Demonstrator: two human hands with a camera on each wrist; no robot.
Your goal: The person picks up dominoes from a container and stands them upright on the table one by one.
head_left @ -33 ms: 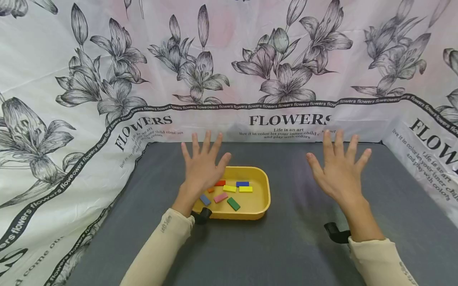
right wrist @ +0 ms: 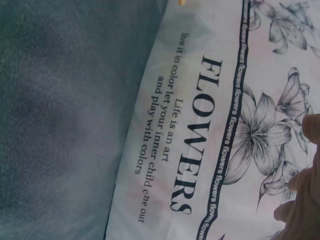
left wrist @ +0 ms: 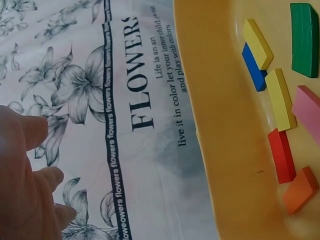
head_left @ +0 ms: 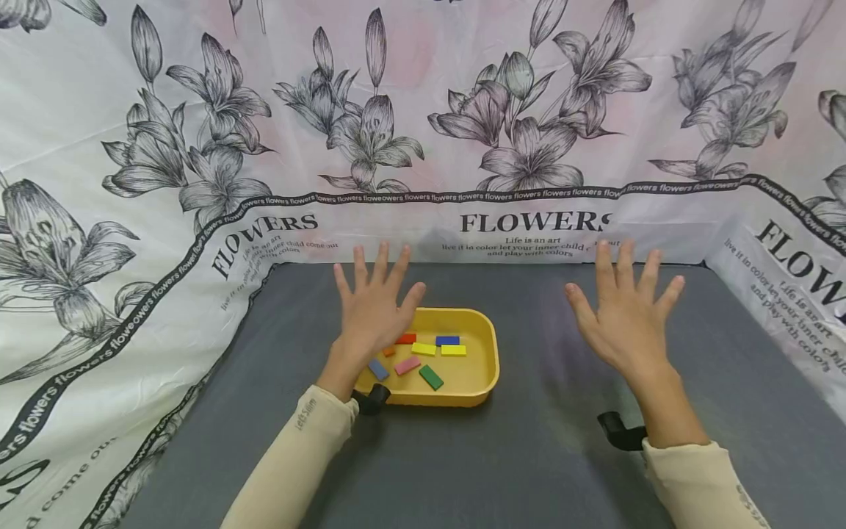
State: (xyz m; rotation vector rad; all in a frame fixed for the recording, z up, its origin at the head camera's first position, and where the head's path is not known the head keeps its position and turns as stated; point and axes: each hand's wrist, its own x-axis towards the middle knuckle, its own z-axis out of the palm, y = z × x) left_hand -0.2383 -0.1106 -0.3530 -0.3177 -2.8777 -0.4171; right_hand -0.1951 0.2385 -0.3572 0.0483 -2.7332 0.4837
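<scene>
Both hands are held up over the table with their fingers spread and straight, holding nothing. The left hand (head_left: pixel 374 316) overlaps the left end of a yellow tray (head_left: pixel 493 367) in the head view. Small flat blocks lie scattered in the tray: a green block (head_left: pixel 432 378), a pink block (head_left: pixel 407 365), a red block (left wrist: pixel 282 156), an orange block (left wrist: pixel 301 191), a blue block (head_left: pixel 447 340), a grey-blue block (head_left: pixel 378 369) and two yellow ones. The right hand (head_left: pixel 628 327) is off to the right of the tray. Part of the tray's left side is hidden behind the left hand and wrist.
The dark grey table (head_left: pixel 529 463) extends around the tray. A white curtain (head_left: pixel 410 228) printed with flowers and lettering stands along the back and sides. Black mounts show at the wrists, one of them the right wrist mount (head_left: pixel 621 432).
</scene>
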